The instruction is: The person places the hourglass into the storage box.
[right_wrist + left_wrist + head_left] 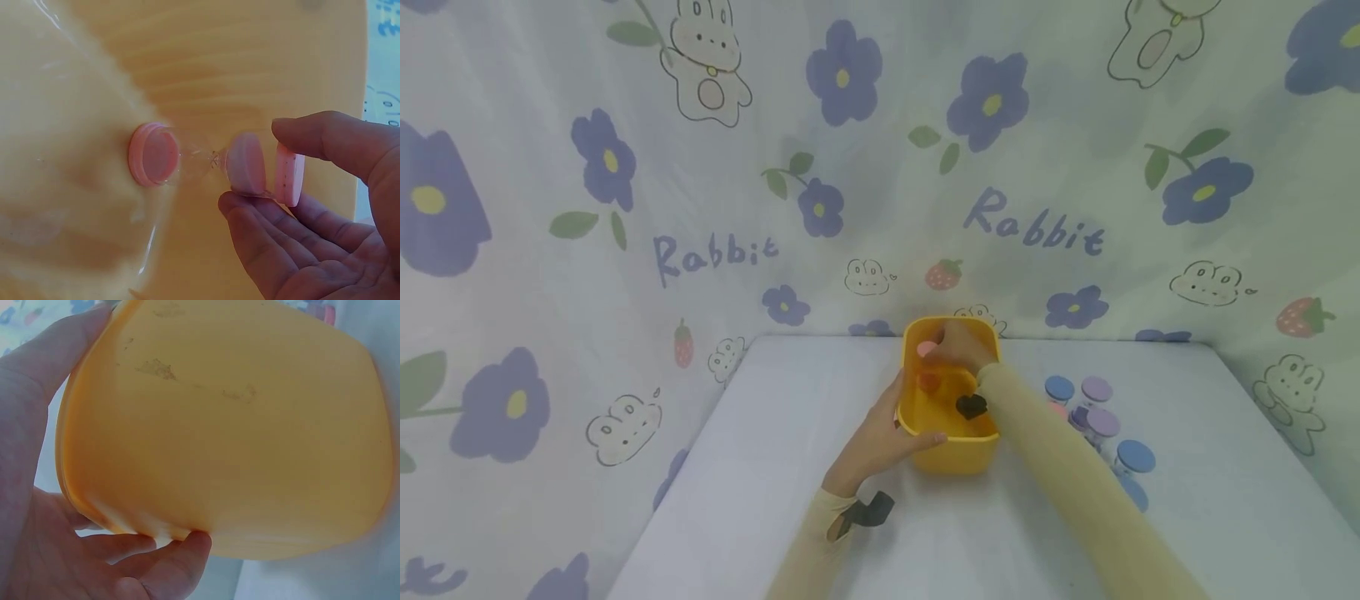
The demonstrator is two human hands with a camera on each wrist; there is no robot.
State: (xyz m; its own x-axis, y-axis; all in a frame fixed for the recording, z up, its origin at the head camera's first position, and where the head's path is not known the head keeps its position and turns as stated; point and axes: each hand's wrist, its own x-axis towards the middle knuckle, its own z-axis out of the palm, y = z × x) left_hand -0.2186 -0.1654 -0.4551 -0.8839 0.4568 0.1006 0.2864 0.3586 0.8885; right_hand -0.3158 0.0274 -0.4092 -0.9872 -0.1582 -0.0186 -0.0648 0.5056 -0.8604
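A yellow plastic bin (955,459) stands on the white table near the back cloth. My left hand (871,443) grips its near left side, thumb over the front rim and fingers against the outer wall, as the left wrist view also shows the hand (59,544). Inside the bin, my right hand (962,348) pinches a pink-capped hourglass (247,164) between thumb and fingers by one end. Pink sand fills the bulb nearer the hand. The far cap is close to the bin's inner surface; whether it touches cannot be told.
Several hourglasses with blue (1136,457), purple (1097,389) and pink caps stand to the right of the bin, partly behind my right sleeve (1060,467). A cloth printed with rabbits and flowers (880,167) hangs behind the table (737,467) and along its sides.
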